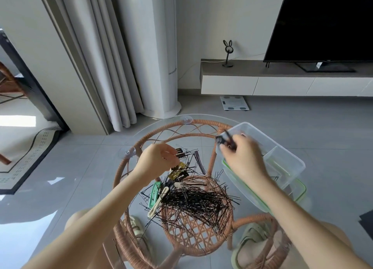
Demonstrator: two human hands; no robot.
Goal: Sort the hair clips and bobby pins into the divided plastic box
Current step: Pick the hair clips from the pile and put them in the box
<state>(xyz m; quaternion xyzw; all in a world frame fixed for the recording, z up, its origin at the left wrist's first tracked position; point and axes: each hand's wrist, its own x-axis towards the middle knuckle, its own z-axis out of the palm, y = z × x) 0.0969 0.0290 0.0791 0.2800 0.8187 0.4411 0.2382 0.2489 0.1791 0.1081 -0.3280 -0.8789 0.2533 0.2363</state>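
Observation:
A big heap of black bobby pins (193,198) lies on a round glass tabletop (161,125) over a rattan frame. Among them are a green snap clip (154,194), a cream clip (159,203), a gold clip (177,169) and a dark purple duckbill clip (199,163). A clear divided plastic box (282,157) stands at the table's right side on a green-rimmed lid (300,192); a few pins lie in its near compartment. My right hand (242,157) holds black clips at the box's left edge. My left hand (159,159) pinches bobby pins at the heap's far side.
The rattan table frame (201,123) has suction cups under the glass. My sandalled feet (252,242) show below. A white scale (235,104) lies on the grey floor beyond, near a TV cabinet (282,85), curtains and a white tower unit (161,66).

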